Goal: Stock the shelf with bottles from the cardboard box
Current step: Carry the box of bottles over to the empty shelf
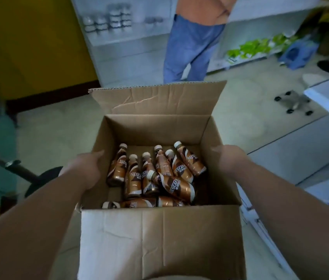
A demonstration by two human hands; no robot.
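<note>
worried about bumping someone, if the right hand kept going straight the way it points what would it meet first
Probably nothing close: the right hand grips the cardboard box and points over bare floor; the standing person lies left of that line, though depth is unclear.

box: open brown cardboard box (159, 237), flaps up, far flap creased
contents: brown-and-white Nescafé coffee bottles with white caps (176, 185) lying loose, piled toward near wall and centre; far strip of the floor bare
left hand (84, 168): pressed on box's left outer wall, fingers hidden
right hand (229, 158): against right outer wall, fingers hidden
background: bystander in blue jeans and orange top (191, 47) beyond far flap; white shelving unit (123, 47) blurred
</note>
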